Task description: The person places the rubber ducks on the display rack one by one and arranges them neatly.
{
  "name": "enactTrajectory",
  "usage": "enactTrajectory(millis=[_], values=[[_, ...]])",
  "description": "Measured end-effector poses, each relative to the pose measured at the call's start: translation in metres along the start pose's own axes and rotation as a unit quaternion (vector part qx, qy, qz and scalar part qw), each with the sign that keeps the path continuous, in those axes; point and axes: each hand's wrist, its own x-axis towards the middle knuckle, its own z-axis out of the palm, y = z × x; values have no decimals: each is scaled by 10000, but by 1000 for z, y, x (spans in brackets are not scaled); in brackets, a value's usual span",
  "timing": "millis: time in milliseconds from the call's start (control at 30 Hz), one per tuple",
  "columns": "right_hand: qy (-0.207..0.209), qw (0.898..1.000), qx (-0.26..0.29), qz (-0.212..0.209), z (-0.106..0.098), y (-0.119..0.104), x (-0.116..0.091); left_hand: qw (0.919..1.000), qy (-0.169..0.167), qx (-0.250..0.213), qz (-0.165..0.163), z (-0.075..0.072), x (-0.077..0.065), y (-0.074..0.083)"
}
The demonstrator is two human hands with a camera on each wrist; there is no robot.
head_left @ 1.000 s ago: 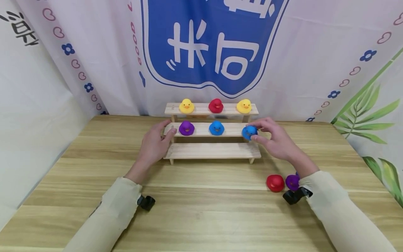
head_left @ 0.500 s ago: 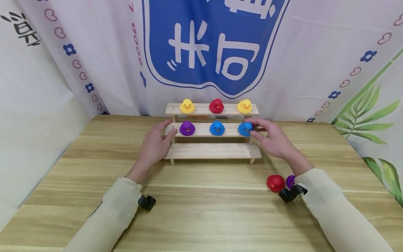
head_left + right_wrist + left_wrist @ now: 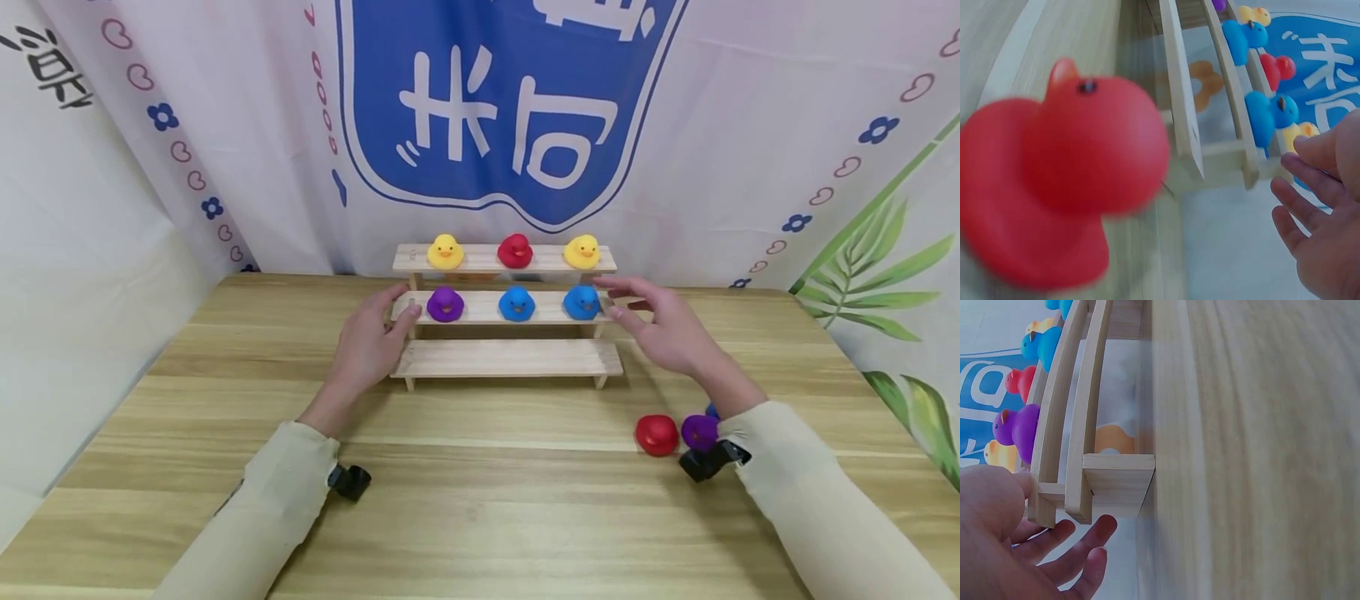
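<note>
A three-step wooden display stand [image 3: 506, 358] stands at the back of the table. My left hand [image 3: 366, 337] holds the left end of its middle shelf, thumb on top and fingers around the edge. On that shelf sit a purple rubber duck [image 3: 446, 305], a blue rubber duck [image 3: 517, 304] and another blue rubber duck [image 3: 582, 303] at the right end. Beside that right-end duck is my right hand [image 3: 663, 329], fingers spread and holding nothing. In the right wrist view, a gap shows between the fingertips [image 3: 1290, 160] and the blue duck [image 3: 1266, 119].
The top shelf bears a yellow duck [image 3: 446, 252], a red duck [image 3: 515, 252] and a second yellow duck [image 3: 582, 252]. On the table at right lie a red duck [image 3: 657, 435], a purple duck [image 3: 701, 432] and a partly hidden blue one [image 3: 712, 410]. A printed curtain [image 3: 247, 150] hangs behind.
My right hand set the right-end blue duck down on the middle shelf, a little further left, then let go and drew back to the right. The left hand stayed on the stand.
</note>
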Motion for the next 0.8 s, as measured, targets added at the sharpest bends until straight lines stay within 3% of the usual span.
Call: enactTrajectory(millis=[233,567,800], values=[[170,9997,-162,-11,-24,10,-21,10000,16,22,3,0,0,0],[216,9994,-232,-109,-54,43,-55,10000,-26,9,-89,-2,-1,0],[-379,9989,-92,-255,-73,70,-80,10000,-55,-37,-18,-2,-1,1]])
